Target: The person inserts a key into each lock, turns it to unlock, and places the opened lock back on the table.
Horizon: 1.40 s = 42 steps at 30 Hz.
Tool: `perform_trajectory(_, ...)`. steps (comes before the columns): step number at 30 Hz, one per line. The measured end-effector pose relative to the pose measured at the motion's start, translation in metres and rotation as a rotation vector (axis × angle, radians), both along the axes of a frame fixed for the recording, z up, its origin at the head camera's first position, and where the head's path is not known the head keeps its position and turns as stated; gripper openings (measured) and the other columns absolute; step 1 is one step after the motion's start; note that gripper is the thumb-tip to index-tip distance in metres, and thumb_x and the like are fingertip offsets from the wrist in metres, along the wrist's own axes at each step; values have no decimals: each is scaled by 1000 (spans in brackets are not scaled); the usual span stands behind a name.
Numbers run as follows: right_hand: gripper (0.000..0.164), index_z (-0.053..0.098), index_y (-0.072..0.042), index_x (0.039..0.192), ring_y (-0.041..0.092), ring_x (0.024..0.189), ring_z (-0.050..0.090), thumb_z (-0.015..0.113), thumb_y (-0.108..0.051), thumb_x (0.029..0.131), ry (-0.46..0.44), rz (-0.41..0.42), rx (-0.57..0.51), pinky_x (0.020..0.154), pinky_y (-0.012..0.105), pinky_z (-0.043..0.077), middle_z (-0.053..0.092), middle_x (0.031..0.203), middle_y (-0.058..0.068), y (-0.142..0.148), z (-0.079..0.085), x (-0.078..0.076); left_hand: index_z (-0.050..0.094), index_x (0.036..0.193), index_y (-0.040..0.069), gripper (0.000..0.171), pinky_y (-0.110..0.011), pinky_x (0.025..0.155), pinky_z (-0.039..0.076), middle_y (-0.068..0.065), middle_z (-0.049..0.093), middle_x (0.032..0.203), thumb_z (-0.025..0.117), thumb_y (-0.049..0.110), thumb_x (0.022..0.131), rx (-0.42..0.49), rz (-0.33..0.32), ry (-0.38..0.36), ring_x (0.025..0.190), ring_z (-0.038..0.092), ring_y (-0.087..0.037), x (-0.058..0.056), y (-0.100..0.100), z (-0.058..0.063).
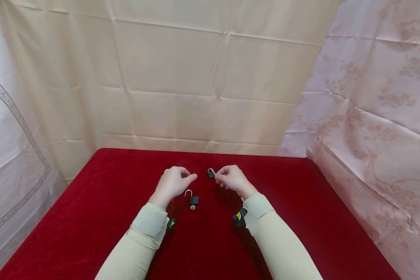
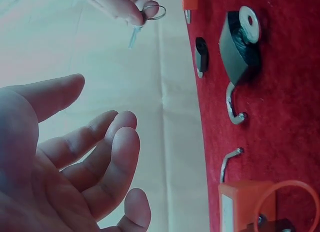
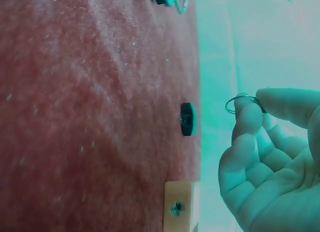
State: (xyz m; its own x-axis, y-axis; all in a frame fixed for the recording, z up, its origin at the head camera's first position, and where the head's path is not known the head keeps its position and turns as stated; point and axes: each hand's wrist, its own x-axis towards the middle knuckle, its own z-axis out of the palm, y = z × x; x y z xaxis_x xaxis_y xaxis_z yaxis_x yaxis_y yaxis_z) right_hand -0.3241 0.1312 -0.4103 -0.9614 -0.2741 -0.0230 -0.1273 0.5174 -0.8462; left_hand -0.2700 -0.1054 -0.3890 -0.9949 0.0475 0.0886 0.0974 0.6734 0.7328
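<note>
My right hand (image 1: pixel 232 179) pinches a small key (image 2: pixel 133 37) by its ring (image 3: pixel 231 102) between thumb and forefinger, raised above the cloth. Beyond it in the head view lies a small black padlock (image 1: pixel 211 175). To the left, my left hand (image 1: pixel 176 182) hovers with loosely bent fingers and nothing in them. Below that hand a larger black padlock (image 1: pixel 194 200) lies with its shackle swung out and a round-headed key (image 2: pixel 250 24) in it. An orange padlock (image 2: pixel 247 199), shackle also out, has a red ring (image 2: pixel 285 184) beside it; my left arm mostly hides it in the head view.
A red cloth (image 1: pixel 210 249) covers the table. Another orange padlock (image 3: pixel 179 207) shows in the right wrist view, near my right wrist. Beige curtain (image 1: pixel 196 77) hangs behind the table, and floral fabric (image 1: pixel 381 128) borders its right side.
</note>
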Motion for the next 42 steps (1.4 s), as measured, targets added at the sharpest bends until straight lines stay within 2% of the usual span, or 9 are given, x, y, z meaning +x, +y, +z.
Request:
perform_trajectory(6,15,72,3,103,20,71,63,67,-10,97,35,-5,-138,64,34,54,72,88,11,15,2,9,77,105,14,24,-36,68,54,0,72,95,73,34,94,32,-34,23,75,64,-18,6,5,4)
perform_trajectory(11,14,69,2,106,27,75,63,66,-9,98,42,-23,-296,69,41,57,71,98,23,24,8,23,76,105,14,22,-35,62,54,-1,71,96,73,33,94,71,-56,30,62,64,-19,11,10,11)
perform_trajectory(15,14,69,3,106,29,76,64,67,-9,98,88,-41,-361,69,39,58,70,100,26,32,16,35,75,106,15,21,-35,61,54,0,71,98,73,33,94,102,-74,37,55,63,-20,17,14,18)
perform_trajectory(20,14,68,4,106,21,75,64,68,-7,97,148,-56,-420,68,34,57,72,95,17,42,26,47,76,106,17,21,-37,71,55,4,71,98,73,33,94,106,-93,83,64,65,-19,25,18,29)
perform_trajectory(24,15,67,4,106,26,73,62,69,-7,96,178,-71,-457,66,34,55,70,91,18,48,33,55,77,106,18,21,-39,79,54,6,72,97,73,34,94,92,-107,122,80,65,-17,29,20,34)
perform_trajectory(26,16,67,5,106,29,73,61,69,-7,96,177,-75,-467,67,35,55,69,88,17,50,34,57,77,106,18,21,-39,80,54,7,72,97,73,34,94,90,-110,129,82,64,-16,31,21,35)
perform_trajectory(32,20,66,6,108,25,73,61,69,-11,98,164,-68,-456,68,32,55,69,85,8,52,33,56,77,105,17,21,-38,79,54,7,72,96,73,34,94,87,-104,124,81,64,-15,31,23,34)
perform_trajectory(37,19,66,6,107,20,71,61,69,-10,98,163,-77,-462,65,29,54,70,87,11,53,30,54,77,105,17,21,-38,77,54,7,72,96,72,34,94,81,-106,123,84,64,-16,28,24,30)
perform_trajectory(42,19,65,9,107,24,73,63,69,-7,97,153,-91,-507,65,31,54,71,90,16,55,27,50,77,104,17,20,-36,74,55,7,72,94,73,33,94,84,-86,132,83,64,-16,23,28,22)
